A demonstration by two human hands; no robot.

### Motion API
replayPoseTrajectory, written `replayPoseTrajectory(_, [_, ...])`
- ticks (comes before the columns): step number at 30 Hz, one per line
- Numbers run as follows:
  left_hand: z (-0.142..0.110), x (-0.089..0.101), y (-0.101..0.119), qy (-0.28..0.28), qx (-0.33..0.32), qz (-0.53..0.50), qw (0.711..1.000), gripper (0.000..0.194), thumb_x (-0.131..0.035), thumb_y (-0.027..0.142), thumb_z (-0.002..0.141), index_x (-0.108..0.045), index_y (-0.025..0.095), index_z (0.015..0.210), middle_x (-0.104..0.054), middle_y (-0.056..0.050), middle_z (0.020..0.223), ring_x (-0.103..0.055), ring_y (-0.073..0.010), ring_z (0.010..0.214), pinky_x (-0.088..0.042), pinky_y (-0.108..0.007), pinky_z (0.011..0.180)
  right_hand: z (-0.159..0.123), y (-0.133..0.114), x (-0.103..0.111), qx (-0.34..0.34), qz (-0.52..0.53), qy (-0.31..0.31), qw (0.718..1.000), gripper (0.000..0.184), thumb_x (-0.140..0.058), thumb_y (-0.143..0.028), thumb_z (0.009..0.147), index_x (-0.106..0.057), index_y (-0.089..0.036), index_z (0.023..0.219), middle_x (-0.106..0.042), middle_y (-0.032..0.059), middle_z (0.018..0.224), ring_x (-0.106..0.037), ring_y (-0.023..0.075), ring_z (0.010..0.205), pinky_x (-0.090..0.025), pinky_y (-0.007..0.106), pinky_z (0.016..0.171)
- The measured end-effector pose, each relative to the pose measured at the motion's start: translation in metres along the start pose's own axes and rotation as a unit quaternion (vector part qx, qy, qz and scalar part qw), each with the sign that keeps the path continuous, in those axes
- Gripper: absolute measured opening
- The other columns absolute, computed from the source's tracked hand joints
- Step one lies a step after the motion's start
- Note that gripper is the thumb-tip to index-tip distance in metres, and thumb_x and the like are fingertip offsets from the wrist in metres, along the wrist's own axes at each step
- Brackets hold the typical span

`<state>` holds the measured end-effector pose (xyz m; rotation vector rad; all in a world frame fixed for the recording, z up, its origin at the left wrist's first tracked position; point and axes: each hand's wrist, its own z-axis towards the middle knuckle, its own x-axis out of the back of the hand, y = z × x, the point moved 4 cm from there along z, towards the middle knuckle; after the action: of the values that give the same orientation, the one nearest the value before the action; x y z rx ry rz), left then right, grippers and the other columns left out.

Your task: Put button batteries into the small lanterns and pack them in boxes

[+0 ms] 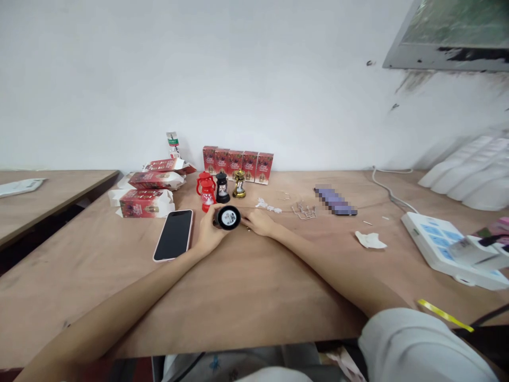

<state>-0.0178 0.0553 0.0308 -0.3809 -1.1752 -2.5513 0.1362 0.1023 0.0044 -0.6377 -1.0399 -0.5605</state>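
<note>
My left hand (209,232) is wrapped round a black mini lantern (229,217), whose round base with a white disc in it faces up toward me. Close against its right side, my right hand (259,222) has its fingers curled together; what they pinch is too small to make out. Just behind stand two red lanterns (207,191), another black lantern (222,190) and a gold one (239,185). Right of my hands lie white plastic bits (268,205) and several bent wire handles (304,211).
A phone (174,235) lies left of my hands, another phone (335,200) at right. Opened red boxes (146,203) lie at left; upright red boxes (237,163) line the wall. A paper scrap (370,240), power strip (445,246) and yellow strip (445,315) are at right.
</note>
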Motion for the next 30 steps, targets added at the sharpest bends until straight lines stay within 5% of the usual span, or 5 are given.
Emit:
replayPoseTrajectory(8, [-0.003,0.002,0.002,0.024,0.003,-0.012,1.0,0.038,-0.069,0.025,0.063,-0.053,0.018,0.096,-0.066,-0.004,0.093,-0.063,-0.0193,0.09,-0.05,-0.03,0.078,-0.017,-0.004,0.012,-0.081,-0.081,0.06,0.992,0.029,-0.033,-0.032,0.097,-0.056,-0.018,0.086,-0.066,0.0058,0.077,-0.059,0.0172,0.069,-0.035,0.025,0.06])
replayPoseTrajectory(14, [-0.004,0.003,0.006,0.046,0.002,-0.02,0.999,0.037,-0.069,0.024,0.063,-0.053,0.018,0.095,-0.066,-0.003,0.093,-0.064,-0.017,0.086,-0.052,-0.027,0.073,-0.04,-0.011,0.025,-0.005,-0.017,0.179,0.984,0.022,-0.033,-0.02,0.093,-0.054,-0.018,0.089,-0.063,0.0067,0.082,-0.057,0.0183,0.075,-0.041,0.029,0.07])
replayPoseTrajectory(21, [-0.004,0.003,0.008,0.04,-0.002,-0.014,0.999,0.038,-0.069,0.024,0.063,-0.053,0.018,0.097,-0.066,-0.004,0.096,-0.064,-0.0175,0.088,-0.052,-0.028,0.075,-0.067,-0.015,0.029,0.059,-0.016,0.166,0.984,0.017,-0.046,-0.014,0.081,-0.056,-0.019,0.095,-0.066,0.0071,0.091,-0.056,0.0219,0.087,-0.042,0.036,0.081])
replayPoseTrajectory(30, [-0.003,0.003,0.01,0.001,-0.006,-0.007,1.0,0.038,-0.069,0.027,0.064,-0.053,0.017,0.097,-0.065,-0.006,0.098,-0.062,-0.0195,0.093,-0.051,-0.031,0.082,-0.064,0.031,0.038,-0.166,-0.113,0.183,0.962,0.025,-0.046,-0.011,0.078,-0.057,-0.016,0.099,-0.067,0.011,0.1,-0.051,0.0281,0.105,-0.034,0.04,0.085])
